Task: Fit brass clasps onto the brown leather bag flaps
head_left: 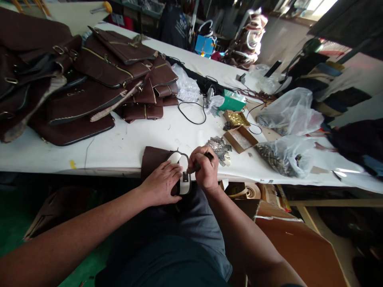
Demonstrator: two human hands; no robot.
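Observation:
My left hand (pixel 163 183) lies with its fingers stretched out on a brown leather bag piece (pixel 152 157) at the table's front edge. A white-faced, dark-edged part (pixel 184 187) of the piece shows beside the fingertips, with a small dark rectangular metal plate (pixel 185 176) on it. Closed in a fist, my right hand (pixel 205 165) grips a dark-handled tool (pixel 208 156) just right of the plate. The tool's tip is too small to make out. Several flat grey metal plates (pixel 220 149) lie heaped beyond the right hand.
Brown leather bags (pixel 89 79) are piled on the left of the white table (pixel 134 139). Right of the middle are a cardboard box (pixel 241 139), a box of gold-coloured pieces (pixel 237 118), a green box (pixel 231 101) and plastic bags (pixel 284 157). A large carton (pixel 299 247) stands below right.

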